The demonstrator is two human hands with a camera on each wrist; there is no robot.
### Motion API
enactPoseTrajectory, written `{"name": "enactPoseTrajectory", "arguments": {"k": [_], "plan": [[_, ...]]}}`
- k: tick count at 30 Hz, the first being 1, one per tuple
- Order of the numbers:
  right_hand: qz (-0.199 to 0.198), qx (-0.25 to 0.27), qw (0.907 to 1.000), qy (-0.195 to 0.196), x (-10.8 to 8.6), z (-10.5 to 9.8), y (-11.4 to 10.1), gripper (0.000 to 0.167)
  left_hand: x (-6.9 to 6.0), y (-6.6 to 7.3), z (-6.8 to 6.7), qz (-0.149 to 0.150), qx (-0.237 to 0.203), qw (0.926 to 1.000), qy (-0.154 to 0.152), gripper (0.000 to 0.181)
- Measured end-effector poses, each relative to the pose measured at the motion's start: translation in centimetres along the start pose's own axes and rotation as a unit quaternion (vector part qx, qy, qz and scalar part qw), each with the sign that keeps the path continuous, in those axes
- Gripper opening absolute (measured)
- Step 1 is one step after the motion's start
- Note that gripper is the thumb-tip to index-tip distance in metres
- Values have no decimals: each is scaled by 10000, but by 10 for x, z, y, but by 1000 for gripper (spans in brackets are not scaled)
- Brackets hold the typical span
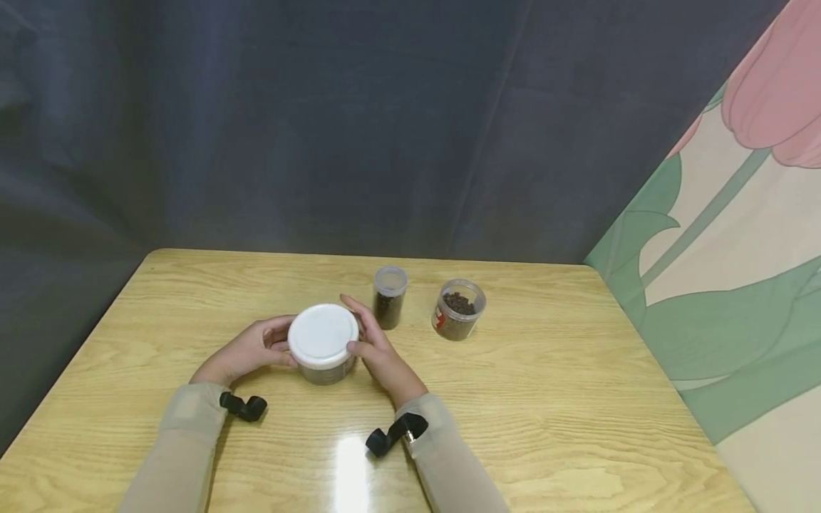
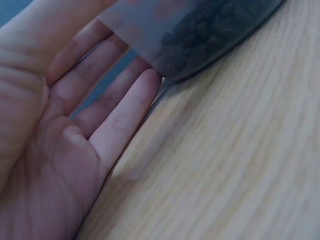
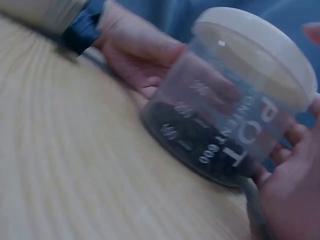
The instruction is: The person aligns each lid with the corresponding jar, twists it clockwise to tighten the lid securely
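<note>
A clear plastic jar (image 1: pixel 323 375) with a white lid (image 1: pixel 323 335) stands on the wooden table, between both hands. Dark pellet-like pieces (image 3: pixel 187 127) cover its bottom, and white lettering and measuring marks show on its wall in the right wrist view. My left hand (image 1: pixel 246 348) holds the jar's left side, thumb at the front and fingers behind; its little finger (image 2: pixel 125 115) touches low on the wall in the left wrist view. From the right, my right hand (image 1: pixel 380 354) grips the jar, with the thumb at the lid's rim and fingers around the far side.
Just behind my right hand stands a narrow clear container (image 1: pixel 389 298) with dark contents and a translucent top. Right of it is a wider clear tub (image 1: pixel 457 328) with brown pieces and a red label. A dark curtain (image 1: pixel 359 128) hangs behind the table (image 1: pixel 545 399).
</note>
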State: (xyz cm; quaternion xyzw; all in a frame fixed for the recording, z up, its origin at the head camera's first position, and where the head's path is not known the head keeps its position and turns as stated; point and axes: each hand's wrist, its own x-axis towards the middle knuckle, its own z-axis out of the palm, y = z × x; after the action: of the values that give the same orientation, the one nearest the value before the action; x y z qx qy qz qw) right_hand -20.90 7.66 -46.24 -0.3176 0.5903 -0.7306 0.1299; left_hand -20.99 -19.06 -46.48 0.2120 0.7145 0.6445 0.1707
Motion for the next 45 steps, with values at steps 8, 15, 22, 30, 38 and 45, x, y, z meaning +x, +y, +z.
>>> {"name": "enactPoseTrajectory", "arguments": {"k": [8,15,22,30,38,45], "plan": [[148,225,9990,-349,-1,-9,3,91,0,-1,-2,-3,-9,10000,11,85],[270,191,9993,-201,1,-7,6,101,-4,-3,-5,-5,52,10000,82,83],[333,240,9990,-151,3,-2,6,92,-7,-3,-7,-111,22,9999,98,84],[249,276,9991,-187,7,2,3,83,-7,-2,-6,-112,-8,9999,96,85],[154,210,9995,-158,5,1,6,83,-9,-3,-7,-155,-11,9998,137,86],[200,220,9995,-96,3,-1,7,83,-9,-4,-8,-116,9,9999,121,85]]}}
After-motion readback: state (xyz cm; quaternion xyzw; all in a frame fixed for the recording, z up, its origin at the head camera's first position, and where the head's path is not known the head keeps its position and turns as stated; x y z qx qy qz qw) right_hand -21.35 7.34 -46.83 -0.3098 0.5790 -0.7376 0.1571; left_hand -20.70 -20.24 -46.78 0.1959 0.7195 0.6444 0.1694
